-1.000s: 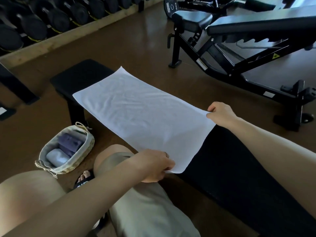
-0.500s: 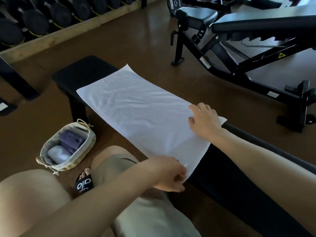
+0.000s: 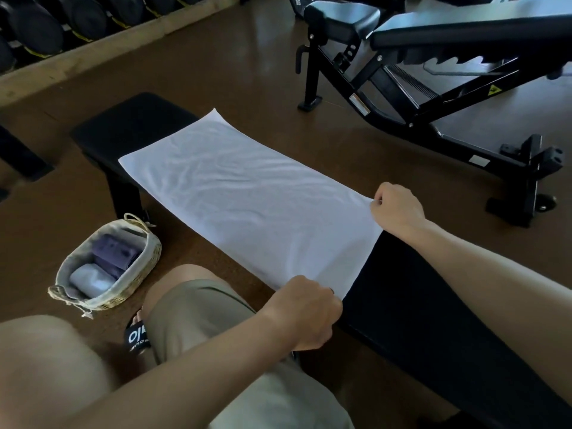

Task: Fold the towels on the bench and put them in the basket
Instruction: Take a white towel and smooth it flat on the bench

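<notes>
So half a second back the right hand [image 3: 399, 209] was lying flat on the white towel [image 3: 244, 199] with fingers spread, and now it's curled up and pinching the far near-end corner again, same as it was a full second ago. The left hand [image 3: 305, 311] hasn't really gone anywhere, its grip is clenched on the other near corner at the desk edge. The towel is spread out flat and lengthwise over the black padded desk [image 3: 433, 305], a few soft wrinkles through the middle, far end stopping short of the desk's far end so some black pad shows past it. Floor [image 3: 216, 63] is brown, gym style. There's an adjustable weight bench [image 3: 433, 63] with a black frame off to the right behind the desk, and a row of dumbbells [image 3: 46, 23] on a wooden rack along the top left. Down on the floor left of the desk sits a small woven basket [image 3: 136, 289] with a cloth liner, and it's got 2 folded towels in it already, a purple towel [image 3: 113, 253] toward the back and a pale towel [image 3: 91, 280] in front. Person's knee in khaki shorts [image 3: 198, 317] is right beside it, and a black slide sandal [image 3: 136, 334] is by the basket.
</notes>
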A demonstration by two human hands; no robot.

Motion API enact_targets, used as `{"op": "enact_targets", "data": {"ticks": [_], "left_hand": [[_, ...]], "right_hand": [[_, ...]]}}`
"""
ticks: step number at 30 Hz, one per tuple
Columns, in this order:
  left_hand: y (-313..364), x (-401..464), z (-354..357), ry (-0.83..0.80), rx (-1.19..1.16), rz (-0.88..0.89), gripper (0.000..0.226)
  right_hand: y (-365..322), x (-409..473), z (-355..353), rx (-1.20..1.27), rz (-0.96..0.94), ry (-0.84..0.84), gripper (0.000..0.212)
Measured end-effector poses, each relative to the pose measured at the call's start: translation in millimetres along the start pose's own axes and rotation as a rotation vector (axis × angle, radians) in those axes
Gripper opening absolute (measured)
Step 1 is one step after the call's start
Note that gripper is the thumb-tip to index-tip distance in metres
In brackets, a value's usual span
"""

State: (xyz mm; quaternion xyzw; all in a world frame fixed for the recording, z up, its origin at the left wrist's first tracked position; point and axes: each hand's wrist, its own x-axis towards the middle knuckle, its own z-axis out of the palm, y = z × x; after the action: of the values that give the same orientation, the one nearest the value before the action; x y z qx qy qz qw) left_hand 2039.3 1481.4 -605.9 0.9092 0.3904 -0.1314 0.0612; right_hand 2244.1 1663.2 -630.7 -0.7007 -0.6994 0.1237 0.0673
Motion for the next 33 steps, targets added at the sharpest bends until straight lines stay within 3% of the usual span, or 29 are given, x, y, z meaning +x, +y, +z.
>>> {"op": "enact_targets", "data": {"ticks": [8,12,21,25,27,30,33], "left_hand": [[0.9,6.1,1.5,0.036,-0.002,-0.066,0.033],[3.6,7.5,2.9,-0.01,-0.049,-0.106,0.013],[18.2,20.1,3.1,0.051,-0.408,-0.153,0.023],[10.8,22.5,4.8,0.059,-0.502,-0.138,0.024],[-2.7,20.5,3.8,0.145,-0.534,-0.14,0.02],[-32.4,22.5,12.0,0.197,-0.336,-0.217,0.046],[-54.5,20.8,23.8,0.043,-0.223,-0.276,0.078]], "right_hand": [[1.0,5.9,-3.3,0.065,-0.062,0.09,0.008],[10.2,4.8,0.1,0.071,-0.048,0.085,0.007],[21.0,6.0,4.8,0.024,-0.079,0.137,0.009],[18.5,1.6,6.8,-0.151,-0.016,0.043,0.029],[10.8,-2.7,7.5,-0.309,-0.05,0.098,0.041],[-16.6,-8.8,14.9,-0.241,-0.272,0.208,0.044],[-42.8,-17.2,38.1,-0.066,-0.336,0.15,0.046]]}}
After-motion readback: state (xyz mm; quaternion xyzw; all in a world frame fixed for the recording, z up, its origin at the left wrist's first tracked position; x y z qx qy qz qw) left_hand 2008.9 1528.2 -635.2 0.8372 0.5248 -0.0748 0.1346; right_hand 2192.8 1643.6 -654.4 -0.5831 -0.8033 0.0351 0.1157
